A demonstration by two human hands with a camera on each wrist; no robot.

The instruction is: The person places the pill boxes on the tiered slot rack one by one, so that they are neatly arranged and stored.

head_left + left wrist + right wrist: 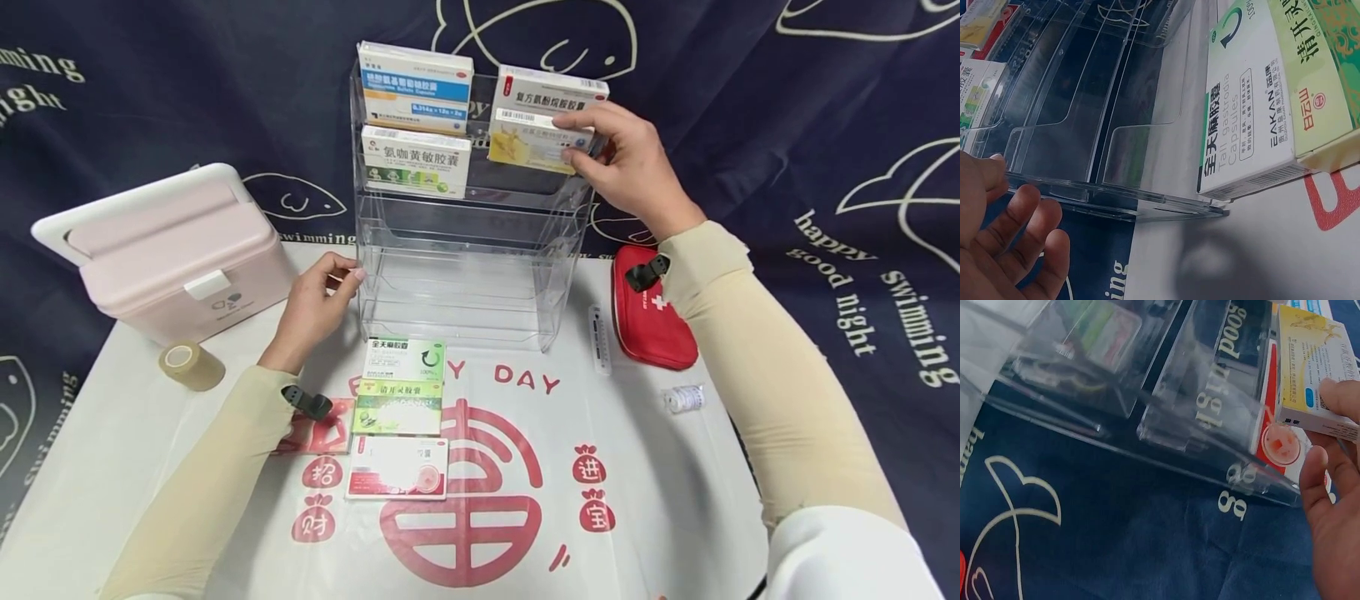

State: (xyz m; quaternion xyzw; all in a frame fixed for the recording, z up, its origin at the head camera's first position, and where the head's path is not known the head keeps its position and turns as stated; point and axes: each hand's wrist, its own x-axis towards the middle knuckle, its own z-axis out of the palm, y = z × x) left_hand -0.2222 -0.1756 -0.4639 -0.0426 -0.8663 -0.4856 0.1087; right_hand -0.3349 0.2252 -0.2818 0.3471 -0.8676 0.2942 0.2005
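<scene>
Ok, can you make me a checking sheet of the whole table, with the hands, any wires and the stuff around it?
Surface: white tablecloth, printed in red.
Job's things: clear rack holding a blue-white box, green-white box and red-white box; yellow box in front of the last; three boxes lie before the rack.
Clutter: pink case, tape, red pouch, white strip, small bottle, red pack partly hidden.
Hands: right hand pinches the yellow box; left hand holds the rack's left edge.
Cables: thin dark line at lower right, maybe a cable.
Surroundings: dark blue curtain, fish print.
</scene>
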